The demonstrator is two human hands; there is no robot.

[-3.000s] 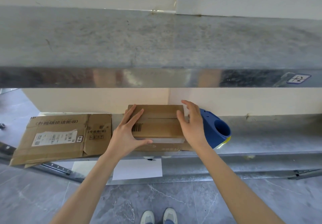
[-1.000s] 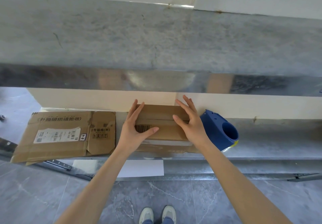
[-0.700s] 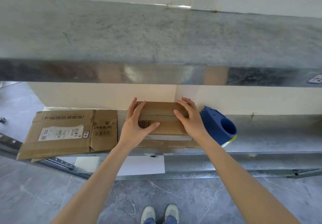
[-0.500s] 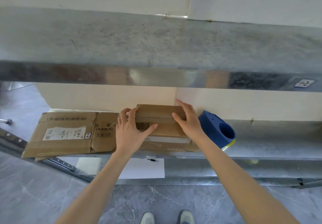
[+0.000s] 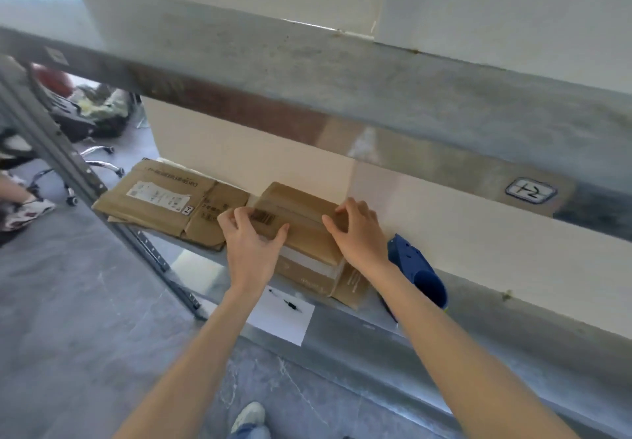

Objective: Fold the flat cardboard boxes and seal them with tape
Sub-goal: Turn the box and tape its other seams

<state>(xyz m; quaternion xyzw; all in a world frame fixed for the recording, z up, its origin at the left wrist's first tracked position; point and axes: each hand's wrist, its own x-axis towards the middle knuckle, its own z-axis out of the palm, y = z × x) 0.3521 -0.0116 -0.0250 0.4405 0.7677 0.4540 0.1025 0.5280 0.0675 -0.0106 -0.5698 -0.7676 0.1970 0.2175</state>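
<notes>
A small brown cardboard box (image 5: pixel 301 214) with a barcode stands on the lower metal shelf (image 5: pixel 345 319), on top of a flattened carton (image 5: pixel 314 276). My left hand (image 5: pixel 251 245) grips the box's left end, fingers curled over its edge and thumb on top. My right hand (image 5: pixel 359 233) clasps the right end, fingers over the top face. A blue tape dispenser (image 5: pixel 417 271) lies just right of my right wrist. A larger flat box (image 5: pixel 164 204) with a white label lies on the shelf to the left.
An upper metal shelf (image 5: pixel 342 89) overhangs the work spot, with a white wall behind. A slanted grey shelf upright (image 5: pixel 85 182) crosses on the left. A white sheet (image 5: pixel 284 315) lies below the shelf. A chair base, bags and another person's shoe sit far left.
The view has swung left and tilted. My left hand's fingers have curled around the box's left end, where before they lay flat on top. My right hand stays at the right end.
</notes>
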